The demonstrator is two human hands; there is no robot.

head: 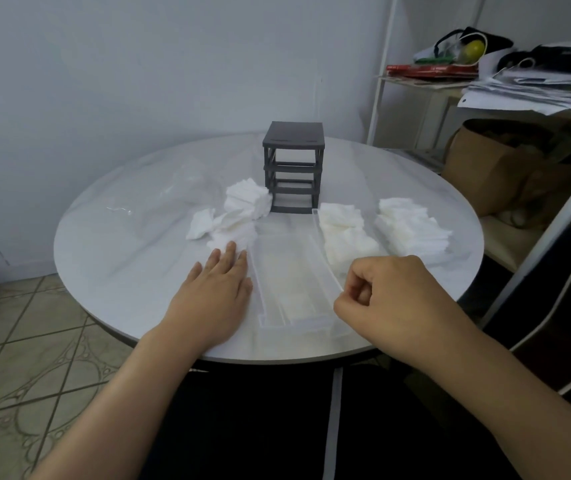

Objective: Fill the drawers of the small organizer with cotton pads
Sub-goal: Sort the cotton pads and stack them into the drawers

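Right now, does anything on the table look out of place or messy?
Nothing damaged. The grey organizer frame stands empty with its clear drawers out on the table; the loose cotton pads to its left are scattered, not stacked.

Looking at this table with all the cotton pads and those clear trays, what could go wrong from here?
1. The clear drawer lies close to the table edge; a nudge from the right hand pinching its side might slide it off.
2. The loose cotton pads by the left hand are scattered and could be brushed away.
3. The dark organizer frame stands empty, so it may tip when a drawer goes in.
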